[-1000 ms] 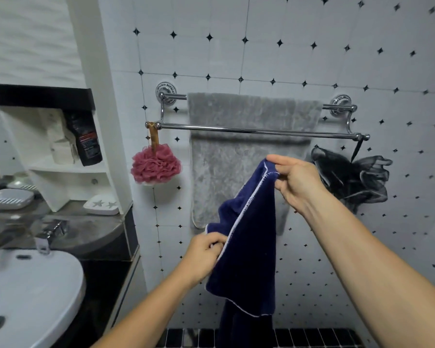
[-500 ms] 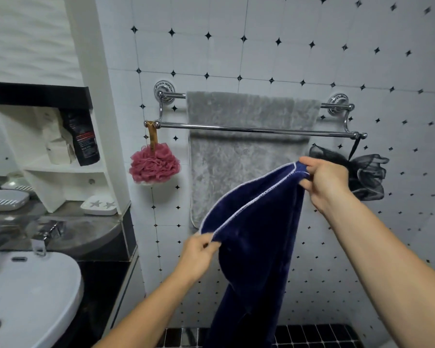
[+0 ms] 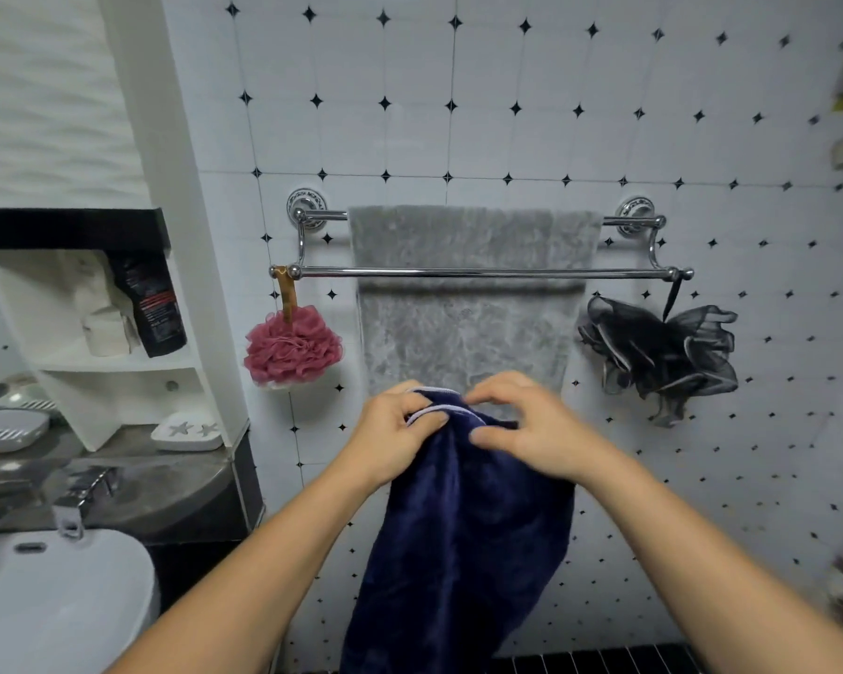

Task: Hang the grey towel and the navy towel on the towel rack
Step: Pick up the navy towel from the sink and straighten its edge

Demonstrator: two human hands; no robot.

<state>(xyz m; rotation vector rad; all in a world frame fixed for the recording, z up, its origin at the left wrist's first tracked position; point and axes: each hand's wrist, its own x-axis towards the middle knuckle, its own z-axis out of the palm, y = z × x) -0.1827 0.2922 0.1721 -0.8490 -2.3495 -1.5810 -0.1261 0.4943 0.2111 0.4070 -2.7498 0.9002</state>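
Head view: the navy towel [image 3: 463,537] hangs in the lower centre of the frame, its white-piped top edge bunched between the two hands, below and in front of the towel rack [image 3: 487,272]. The left hand [image 3: 395,432] is closed on that edge; the right hand [image 3: 521,425] pinches the cloth just beside it, though motion blur makes its exact hold uncertain. The grey towel [image 3: 468,304] already drapes over the rear bar in mid-frame, so the front bar is likely the free one. To hang it well, spread the hem flat again, lift it above that bar and lay it over evenly. Half a second ago the hands were wide apart with the hem stretched; now they meet.
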